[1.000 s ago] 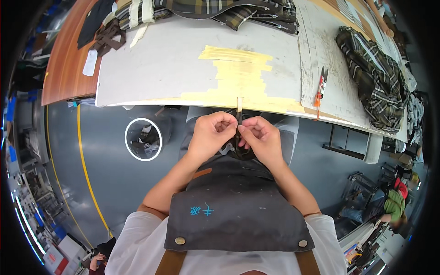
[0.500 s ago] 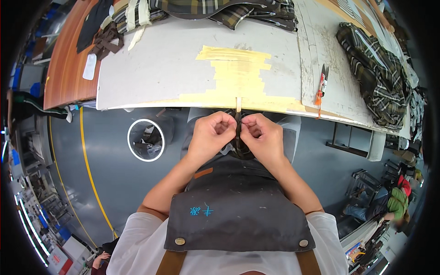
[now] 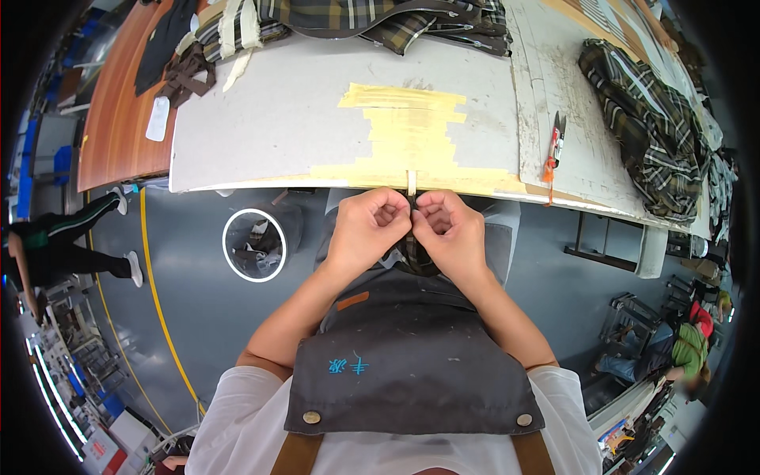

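Observation:
My left hand (image 3: 366, 226) and my right hand (image 3: 445, 229) are held close together just below the front edge of the grey work table (image 3: 277, 119). Both pinch a small dark plaid fabric piece (image 3: 413, 245), most of it hidden between my fingers. A short strip of yellow tape (image 3: 412, 181) hangs over the table edge right above my knuckles. A patch of yellow tape (image 3: 408, 131) covers the table top behind it. I wear a dark grey apron (image 3: 412, 356).
Scissors with an orange tag (image 3: 556, 142) lie on the table at the right. Plaid fabric (image 3: 645, 127) is piled at the far right and along the back (image 3: 380, 20). A round waste bin (image 3: 255, 244) stands on the floor at left. One person walks at far left (image 3: 63, 245), another sits at lower right (image 3: 681, 348).
My hands have closed tighter together over the fabric piece and stayed at the table edge. A person has walked into view at the far left.

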{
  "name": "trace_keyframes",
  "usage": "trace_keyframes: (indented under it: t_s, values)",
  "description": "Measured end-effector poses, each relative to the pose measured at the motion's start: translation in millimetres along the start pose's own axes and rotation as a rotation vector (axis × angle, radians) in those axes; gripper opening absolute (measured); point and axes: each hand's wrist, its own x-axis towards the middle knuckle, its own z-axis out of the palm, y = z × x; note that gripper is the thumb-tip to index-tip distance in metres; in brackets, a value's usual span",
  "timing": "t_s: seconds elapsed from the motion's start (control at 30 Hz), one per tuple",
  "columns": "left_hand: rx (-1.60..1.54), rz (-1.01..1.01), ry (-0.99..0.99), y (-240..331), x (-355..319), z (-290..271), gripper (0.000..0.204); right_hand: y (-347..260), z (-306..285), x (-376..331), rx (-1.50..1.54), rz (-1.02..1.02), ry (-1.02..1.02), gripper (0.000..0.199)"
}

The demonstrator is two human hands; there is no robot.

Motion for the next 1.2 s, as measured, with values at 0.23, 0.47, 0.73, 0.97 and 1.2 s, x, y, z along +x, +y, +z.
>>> trace_keyframes:
  t_s: [0.23, 0.47, 0.73, 0.97, 1.2]
  values:
    - [0.142, 0.025, -0.033, 8.9, 2.2, -1.1, 0.004, 5.2, 0.5, 4.8, -0.033, -0.022, 0.033, 0.008]
    - [0.309, 0.155, 0.056, 12.1, 5.5, 5.9, 0.006, 9.4, 1.5, 5.6, 0.108, 0.055, 0.015, 0.006]
    - [0.262, 0.229, 0.103, 3.4, 2.5, 9.9, 0.005, 11.9, 9.9, 10.1, 0.001, -0.039, 0.097, 0.010]
    - [0.357, 0.320, 0.318, -40.0, -10.4, 24.0, 0.009, 6.1, 10.5, 6.1, 0.143, 0.131, 0.090, 0.010]
    - [0.394, 0.181, 0.229, -63.6, 1.1, 23.9, 0.018, 14.2, 10.5, -3.2, 0.376, 0.057, 0.078, 0.010]
